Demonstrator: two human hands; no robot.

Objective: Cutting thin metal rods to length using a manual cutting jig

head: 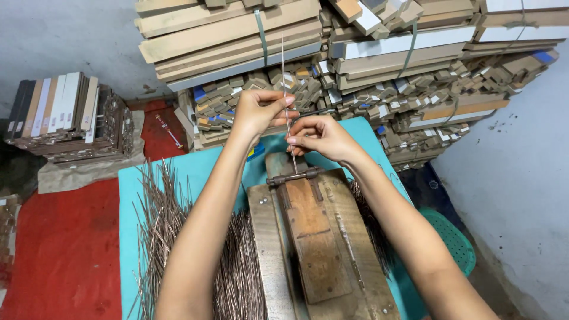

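A thin straight metal wire point(284, 77) stands almost upright, its lower end at the metal bar point(294, 176) across the top of a wooden jig point(323, 237). My left hand point(259, 111) pinches the wire near its middle. Just below, my right hand point(323, 137) grips the same wire with thumb and fingers. Both forearms reach over the jig, which lies on a turquoise table point(198, 167).
Piles of cut wires point(157, 219) lie on the table on both sides of the jig. Bundled wooden strips and small blocks point(379, 77) are stacked behind. Another stack of boards point(65, 115) stands at the left on a red floor point(65, 249). A green stool point(453, 237) is at the right.
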